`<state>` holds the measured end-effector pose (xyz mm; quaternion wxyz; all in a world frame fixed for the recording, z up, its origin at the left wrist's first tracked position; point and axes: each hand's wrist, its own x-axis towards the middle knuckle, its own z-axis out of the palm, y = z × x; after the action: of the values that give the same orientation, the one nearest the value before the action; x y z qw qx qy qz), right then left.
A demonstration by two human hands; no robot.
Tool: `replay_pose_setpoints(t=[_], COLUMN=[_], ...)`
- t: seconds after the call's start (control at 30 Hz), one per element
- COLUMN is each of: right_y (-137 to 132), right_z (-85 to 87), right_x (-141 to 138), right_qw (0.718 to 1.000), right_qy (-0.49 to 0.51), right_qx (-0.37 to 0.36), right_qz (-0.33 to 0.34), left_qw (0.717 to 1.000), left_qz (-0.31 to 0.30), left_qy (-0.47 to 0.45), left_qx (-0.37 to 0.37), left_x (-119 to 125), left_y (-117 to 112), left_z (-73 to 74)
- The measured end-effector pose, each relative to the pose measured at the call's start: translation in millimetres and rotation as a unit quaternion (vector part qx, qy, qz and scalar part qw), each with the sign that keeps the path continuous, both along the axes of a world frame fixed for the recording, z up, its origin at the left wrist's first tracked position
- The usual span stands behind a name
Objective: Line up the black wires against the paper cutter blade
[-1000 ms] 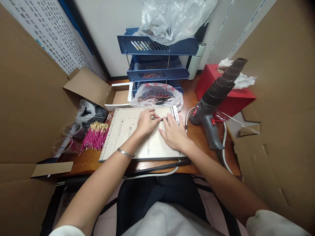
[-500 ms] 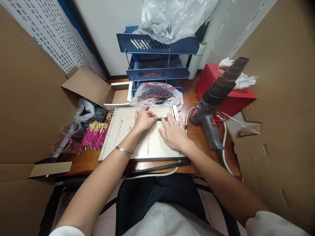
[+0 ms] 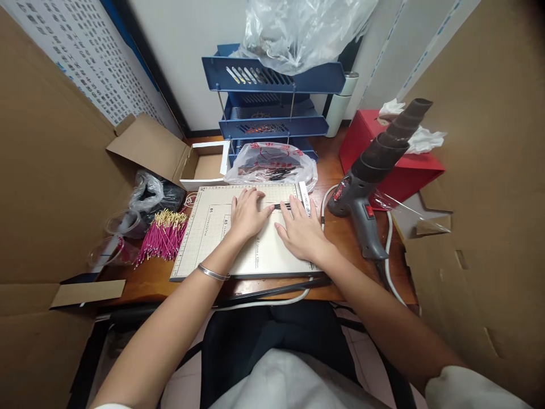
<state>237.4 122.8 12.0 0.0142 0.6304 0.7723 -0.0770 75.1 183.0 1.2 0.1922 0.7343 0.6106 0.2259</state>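
Both hands rest on a beige paper-cutter board [image 3: 204, 244] with a printed grid. My left hand [image 3: 246, 215] lies flat with fingers stretched, its fingertips touching a small row of thin black tubes [image 3: 284, 206] near the board's far right corner. My right hand [image 3: 300, 229] lies flat beside it, fingers extended over the same tubes, next to the white ruler strip [image 3: 304, 196]. A metal bangle [image 3: 212, 274] sits on my left wrist.
A pile of magenta wires with gold tips [image 3: 163, 234] lies left of the board. A heat gun [image 3: 368, 176] stands to the right by a red box [image 3: 398, 165]. Behind are a plastic bag of black pieces [image 3: 270, 163], blue stacked trays [image 3: 272, 102] and an open carton [image 3: 170, 153]. Cardboard walls flank both sides.
My left hand has gone from curled fingers over the black tubes to lying flatter with fingers stretched. The right hand has hardly moved.
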Motion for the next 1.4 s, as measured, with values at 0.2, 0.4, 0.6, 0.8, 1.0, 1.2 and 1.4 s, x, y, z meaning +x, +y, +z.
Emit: replay_pose_setpoints(t=[0.2,0.4,0.6,0.8,1.0,1.2,1.4], right_y=[0,-2,-3,0,18,37,58], right_z=[0.5,8.7,10.3,9.1,-0.9,-11.2,-25.1], right_x=[1,2,2,8,45,73,63], right_qw=[1.000,0.997,0.997,0.998,0.972,0.912,0.926], right_qy=[-0.008,-0.026,-0.035,0.007,0.191,0.368,0.348], right_qx=[-0.001,-0.024,-0.025,-0.041,0.109,0.161,0.128], right_qz=[0.007,0.068,0.063,0.056,-0.081,-0.082,-0.068], left_qw=[0.996,0.979,0.978,0.977,0.972,0.959,0.952], left_qz=[-0.082,-0.191,-0.197,-0.198,-0.202,-0.209,-0.212], left_qy=[-0.026,0.000,0.032,0.038,0.108,0.188,0.220], left_qx=[-0.013,-0.067,-0.060,-0.063,-0.057,-0.024,-0.011], left_x=[11,32,36,38,42,46,48], left_y=[-16,-33,-33,-34,-34,-38,-39], left_z=[6.7,16.0,10.5,10.2,9.2,7.1,7.4])
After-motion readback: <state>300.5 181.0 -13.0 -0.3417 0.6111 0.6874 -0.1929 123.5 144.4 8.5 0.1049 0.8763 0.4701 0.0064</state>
